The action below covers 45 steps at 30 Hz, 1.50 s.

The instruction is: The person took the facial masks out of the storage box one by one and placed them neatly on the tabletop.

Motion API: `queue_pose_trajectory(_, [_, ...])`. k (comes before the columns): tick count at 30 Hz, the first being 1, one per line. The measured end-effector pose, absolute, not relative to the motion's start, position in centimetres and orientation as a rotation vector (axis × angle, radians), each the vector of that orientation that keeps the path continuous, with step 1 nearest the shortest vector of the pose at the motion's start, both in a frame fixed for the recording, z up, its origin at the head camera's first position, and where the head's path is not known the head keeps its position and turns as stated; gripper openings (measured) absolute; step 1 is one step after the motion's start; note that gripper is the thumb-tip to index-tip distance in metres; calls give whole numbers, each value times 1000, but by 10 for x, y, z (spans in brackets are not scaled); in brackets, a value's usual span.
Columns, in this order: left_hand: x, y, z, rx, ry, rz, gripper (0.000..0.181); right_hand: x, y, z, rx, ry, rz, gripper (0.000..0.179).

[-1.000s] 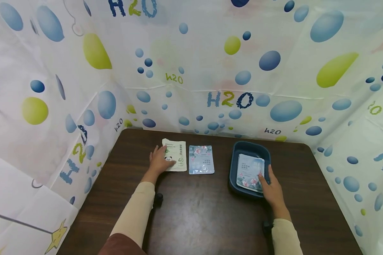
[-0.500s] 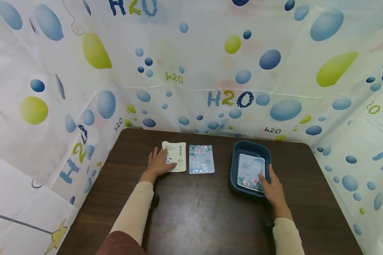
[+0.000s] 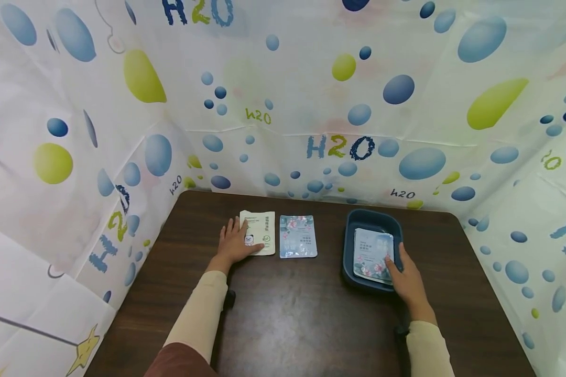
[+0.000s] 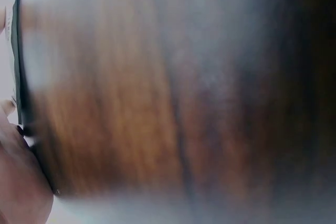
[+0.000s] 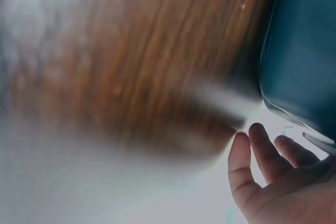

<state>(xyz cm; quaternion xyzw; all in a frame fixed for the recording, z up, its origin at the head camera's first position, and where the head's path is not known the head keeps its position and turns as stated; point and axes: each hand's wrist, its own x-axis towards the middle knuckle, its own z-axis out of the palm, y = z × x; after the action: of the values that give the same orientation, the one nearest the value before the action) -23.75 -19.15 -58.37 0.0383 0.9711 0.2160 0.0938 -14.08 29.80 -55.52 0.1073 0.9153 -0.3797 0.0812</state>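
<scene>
In the head view my left hand [image 3: 232, 243] rests at the left edge of a cream sachet [image 3: 267, 234] with a small panda print, its fingers spread and its thumb over the lower part. A blue floral sachet [image 3: 297, 236] lies flat just right of it. My right hand [image 3: 409, 281] holds the right side of a dark blue tray [image 3: 351, 220], thumb over the rim and fingers outside. Inside the tray lie stacked pale blue floral sachets [image 3: 371, 251], which the thumb overlaps. The right wrist view shows some fingers [image 5: 266, 150] below the tray's edge.
The dark brown wooden table [image 3: 306, 314] stands against a white curtain [image 3: 292, 94] printed with blue and green dots. The table's far edge runs just behind the sachets and the tray.
The tray and its sachets have shifted slightly right with my right hand. The cream sachet's raised top corner has lowered, and my left thumb has moved slightly right and down.
</scene>
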Motion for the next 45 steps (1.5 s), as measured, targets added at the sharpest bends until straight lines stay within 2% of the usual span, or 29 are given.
queue_pose_trajectory(13, [-243,-193,-585,107,2902,704,113,-144,298,-561,332,2763,-1150,86])
queue_pose_trajectory(24, [-246,-192,-586,71,2930,813,97,-146,299,-559,343,2756,-1120,86])
queue_pose_trajectory(30, [-240,-192,-587,91,2933,961,99,-144,299,-560,332,2765,-1105,85])
queue_pose_trajectory(37, [-235,-195,-586,34,2889,1085,93,-143,297,-560,333,2769,-1114,86])
queue_pose_trajectory(45, [-240,-188,-577,41,2890,1185,89,-141,297,-558,324,2764,-1111,85])
